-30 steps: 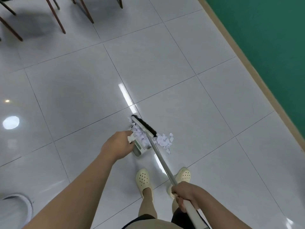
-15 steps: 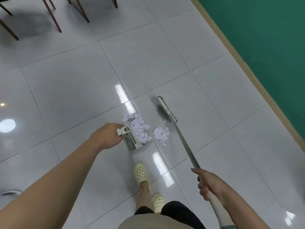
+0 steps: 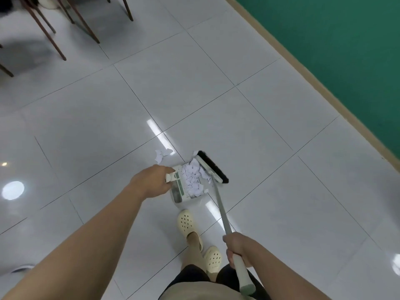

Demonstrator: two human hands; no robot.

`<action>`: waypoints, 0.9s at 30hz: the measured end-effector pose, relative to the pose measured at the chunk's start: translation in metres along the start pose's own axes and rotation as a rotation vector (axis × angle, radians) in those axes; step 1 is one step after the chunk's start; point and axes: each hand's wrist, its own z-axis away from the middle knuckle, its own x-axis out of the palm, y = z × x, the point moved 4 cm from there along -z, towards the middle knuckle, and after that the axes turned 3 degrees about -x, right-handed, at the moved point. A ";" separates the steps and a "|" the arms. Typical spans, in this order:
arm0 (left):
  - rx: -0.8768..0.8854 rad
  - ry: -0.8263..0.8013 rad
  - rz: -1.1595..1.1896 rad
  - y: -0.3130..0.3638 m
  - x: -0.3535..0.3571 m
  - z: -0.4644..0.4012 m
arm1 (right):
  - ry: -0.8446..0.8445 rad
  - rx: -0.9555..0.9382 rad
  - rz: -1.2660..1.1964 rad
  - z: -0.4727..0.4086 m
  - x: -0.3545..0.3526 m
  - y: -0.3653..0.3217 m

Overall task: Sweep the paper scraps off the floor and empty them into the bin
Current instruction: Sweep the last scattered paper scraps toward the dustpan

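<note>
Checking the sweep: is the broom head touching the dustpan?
Touching. The head view shows the broom head pressed against the open edge of the dustpan, no floor between.

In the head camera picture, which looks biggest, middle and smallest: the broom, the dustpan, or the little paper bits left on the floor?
1. Grey long-handled broom with black bristles, biggest by far.
2. White plastic dustpan full of paper scraps.
3. Small cluster of white paper scraps on the floor tile, smallest.
All lie at a similar distance from the camera, so the order seems fair.

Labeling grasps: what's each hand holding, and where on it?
Left hand grips the dustpan by its short handle. Right hand grips the broom near the top end of its long handle.
</note>
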 end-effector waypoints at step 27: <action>-0.214 0.136 0.262 -0.111 0.069 0.139 | -0.257 -0.090 -1.048 0.101 0.013 0.035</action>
